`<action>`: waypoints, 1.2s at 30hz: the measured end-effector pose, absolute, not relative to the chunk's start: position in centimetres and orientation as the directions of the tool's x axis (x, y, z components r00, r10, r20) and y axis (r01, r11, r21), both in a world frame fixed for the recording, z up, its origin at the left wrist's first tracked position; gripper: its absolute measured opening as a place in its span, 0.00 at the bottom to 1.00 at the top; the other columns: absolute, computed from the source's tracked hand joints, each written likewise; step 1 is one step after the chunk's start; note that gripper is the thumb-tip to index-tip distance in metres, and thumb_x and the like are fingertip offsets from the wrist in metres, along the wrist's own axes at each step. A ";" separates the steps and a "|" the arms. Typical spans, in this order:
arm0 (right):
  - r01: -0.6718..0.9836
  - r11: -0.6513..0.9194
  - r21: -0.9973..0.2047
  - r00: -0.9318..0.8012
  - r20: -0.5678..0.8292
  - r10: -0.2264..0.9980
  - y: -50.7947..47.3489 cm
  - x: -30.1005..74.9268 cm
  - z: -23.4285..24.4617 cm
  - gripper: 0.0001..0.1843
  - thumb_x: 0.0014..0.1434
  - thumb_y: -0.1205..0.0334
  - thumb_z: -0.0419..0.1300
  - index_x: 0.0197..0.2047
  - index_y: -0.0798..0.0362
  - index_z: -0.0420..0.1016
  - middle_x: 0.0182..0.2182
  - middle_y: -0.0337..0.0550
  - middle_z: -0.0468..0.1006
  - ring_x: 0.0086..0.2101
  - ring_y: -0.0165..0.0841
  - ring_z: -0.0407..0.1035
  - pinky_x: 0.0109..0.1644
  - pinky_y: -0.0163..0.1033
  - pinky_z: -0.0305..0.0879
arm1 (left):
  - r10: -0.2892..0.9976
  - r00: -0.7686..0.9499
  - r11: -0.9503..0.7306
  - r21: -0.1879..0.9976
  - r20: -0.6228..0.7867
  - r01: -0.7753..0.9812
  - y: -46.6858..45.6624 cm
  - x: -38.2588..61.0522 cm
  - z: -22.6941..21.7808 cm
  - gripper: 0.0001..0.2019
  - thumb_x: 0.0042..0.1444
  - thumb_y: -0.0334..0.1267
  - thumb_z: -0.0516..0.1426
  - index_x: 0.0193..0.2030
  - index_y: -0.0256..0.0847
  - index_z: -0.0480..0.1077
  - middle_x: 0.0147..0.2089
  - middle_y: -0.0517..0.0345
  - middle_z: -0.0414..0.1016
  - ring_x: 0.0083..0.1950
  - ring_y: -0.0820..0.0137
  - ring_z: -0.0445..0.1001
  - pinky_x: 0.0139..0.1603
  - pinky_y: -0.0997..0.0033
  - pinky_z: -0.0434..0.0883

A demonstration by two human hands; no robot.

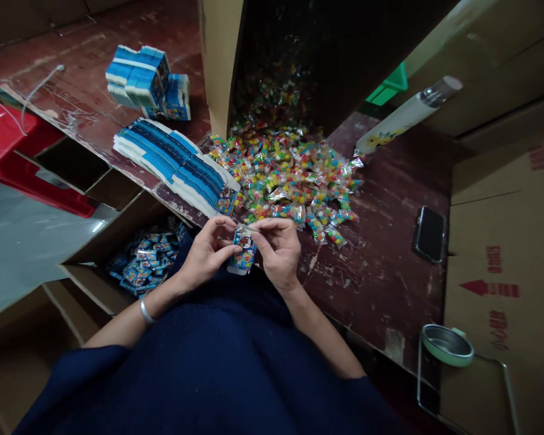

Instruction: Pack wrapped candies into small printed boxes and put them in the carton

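Between both hands, close to the table's front edge, is a small blue printed candy box (242,257). My left hand (211,244) pinches its left side with thumb and fingers. At its upper end, my right hand (276,244) has its fingertips pressed together; something pale and clear shows there, too small to make out. Just beyond the hands lies a heap of clear candy packets (290,175) with colourful sweets inside. Left of the heap runs a long row of flat, unfolded blue boxes (172,160).
Banded stacks of flat boxes (138,75) sit at the back left. A carton of finished-looking blue boxes (149,257) stands below left. On the right are a flask (403,118), a phone (429,234), a cup (448,344) and cardboard boxes (503,241). A red stool (9,139) is far left.
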State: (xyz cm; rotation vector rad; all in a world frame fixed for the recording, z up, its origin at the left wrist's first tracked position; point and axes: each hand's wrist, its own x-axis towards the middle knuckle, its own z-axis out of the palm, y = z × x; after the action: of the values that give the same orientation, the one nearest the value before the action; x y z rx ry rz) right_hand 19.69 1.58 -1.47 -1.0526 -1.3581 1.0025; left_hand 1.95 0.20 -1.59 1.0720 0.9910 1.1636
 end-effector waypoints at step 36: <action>0.149 -0.194 -0.970 -0.327 -0.234 0.916 2.4 22.9 0.4 0.21 0.52 0.45 0.75 0.30 0.53 0.77 0.27 0.38 0.80 0.27 0.30 0.72 0.33 0.37 0.70 | 0.891 0.394 0.291 0.950 -0.226 -0.114 -1.1 2.4 -1.7 0.24 0.54 0.33 0.68 0.58 0.41 0.75 0.51 0.52 0.78 0.44 0.67 0.80 0.47 0.69 0.79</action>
State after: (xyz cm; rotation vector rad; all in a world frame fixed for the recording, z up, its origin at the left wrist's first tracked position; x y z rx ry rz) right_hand 22.89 2.36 0.36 -1.2756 -1.4436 1.5825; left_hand 2.43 -1.14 -1.74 1.0532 0.9230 0.8147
